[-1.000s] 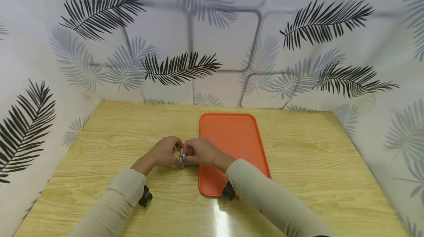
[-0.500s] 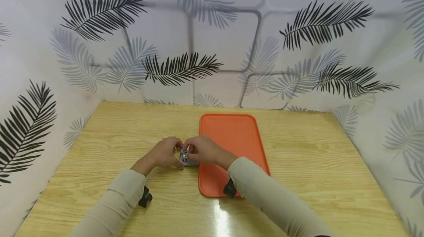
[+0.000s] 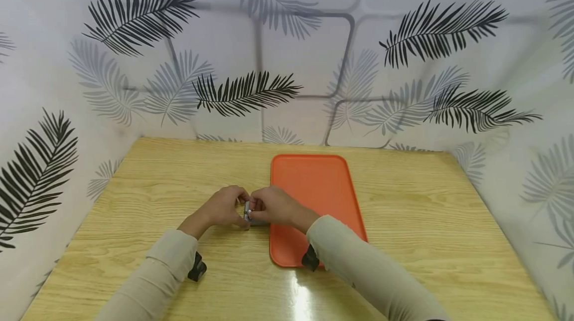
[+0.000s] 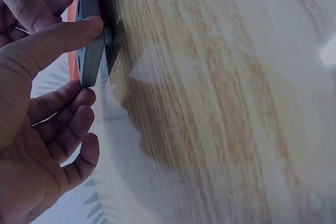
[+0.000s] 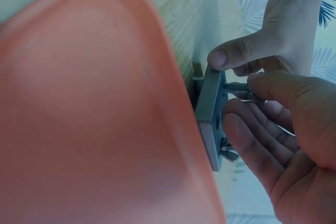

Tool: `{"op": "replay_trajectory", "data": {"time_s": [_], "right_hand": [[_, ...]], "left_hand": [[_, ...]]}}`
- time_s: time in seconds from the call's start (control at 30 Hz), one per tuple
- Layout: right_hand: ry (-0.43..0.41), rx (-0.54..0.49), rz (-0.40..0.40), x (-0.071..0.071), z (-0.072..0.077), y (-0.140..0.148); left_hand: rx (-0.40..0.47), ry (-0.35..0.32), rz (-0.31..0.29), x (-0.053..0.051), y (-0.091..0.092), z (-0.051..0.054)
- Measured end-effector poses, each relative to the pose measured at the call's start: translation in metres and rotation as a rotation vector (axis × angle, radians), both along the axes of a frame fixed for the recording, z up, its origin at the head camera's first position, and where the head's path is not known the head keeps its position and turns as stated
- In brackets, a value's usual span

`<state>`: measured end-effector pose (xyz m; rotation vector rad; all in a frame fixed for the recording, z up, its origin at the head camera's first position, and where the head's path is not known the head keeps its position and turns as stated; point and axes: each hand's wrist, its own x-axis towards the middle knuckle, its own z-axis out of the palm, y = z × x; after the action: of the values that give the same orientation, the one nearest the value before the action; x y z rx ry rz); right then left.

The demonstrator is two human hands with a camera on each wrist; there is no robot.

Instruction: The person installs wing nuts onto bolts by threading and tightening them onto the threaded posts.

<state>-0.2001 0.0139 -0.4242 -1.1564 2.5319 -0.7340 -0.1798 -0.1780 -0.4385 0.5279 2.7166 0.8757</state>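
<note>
Across the near side of the worktop (image 3: 417, 201), 2 pale sleeves reach in, cut off by the bottom of the head view, as is the worktop's near edge. 2 black devices, 1 per wrist, show under the cuffs. Farther in are 2 hands, left of the worktop's middle. The left hand (image 3: 222, 206) grips 1 grey block (image 5: 210, 111), thumb on 1 side and fingertips on the opposite side, the other fingers loosely bent. The right hand (image 3: 278, 205) has thumb and fingers nearly closed, pinching the head of 1 threaded bolt (image 5: 236, 88) that stands out of the block; the thumb partly covers that head. 1 wing-shaped fastener (image 5: 229, 151) sits on the same face, near the other end, and 1 metal piece (image 5: 197, 72) juts from the underside, its shape hard to make out. At least 1 hole shows in the block. It lies just beside the left edge of 1 orange-red tray (image 3: 309, 181); whether they touch cannot be told, and the right hand hides part of the block from above. 3 tray corners show in the head view; the near right corner is hidden by the right sleeve. Beyond the worktop's far edge stands 1 leaf-printed backdrop (image 3: 287, 52), cut off at the top.
</note>
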Motion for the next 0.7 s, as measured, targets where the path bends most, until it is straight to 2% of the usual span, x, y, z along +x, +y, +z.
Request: {"op": "replay_trajectory", "data": {"time_s": [0.17, 0.33, 0.5, 0.7], "right_hand": [[-0.082, -0.011, -0.035, -0.0022, 0.0044, 0.003], [-0.042, 0.002, 0.01, -0.0045, 0.0085, 0.0039], [-0.037, 0.013, 0.052, -0.0029, 0.0092, 0.0025], [-0.034, 0.033, 0.057, -0.0023, 0.0047, 0.0003]], "left_hand": [[-0.009, 0.006, -0.007, -0.0008, -0.0014, -0.0013], [-0.017, 0.007, -0.011, -0.0009, -0.0013, -0.0011], [-0.016, 0.003, -0.009, -0.0007, -0.0008, 0.0], [-0.023, 0.023, -0.014, -0.0018, -0.0013, -0.0012]]}}
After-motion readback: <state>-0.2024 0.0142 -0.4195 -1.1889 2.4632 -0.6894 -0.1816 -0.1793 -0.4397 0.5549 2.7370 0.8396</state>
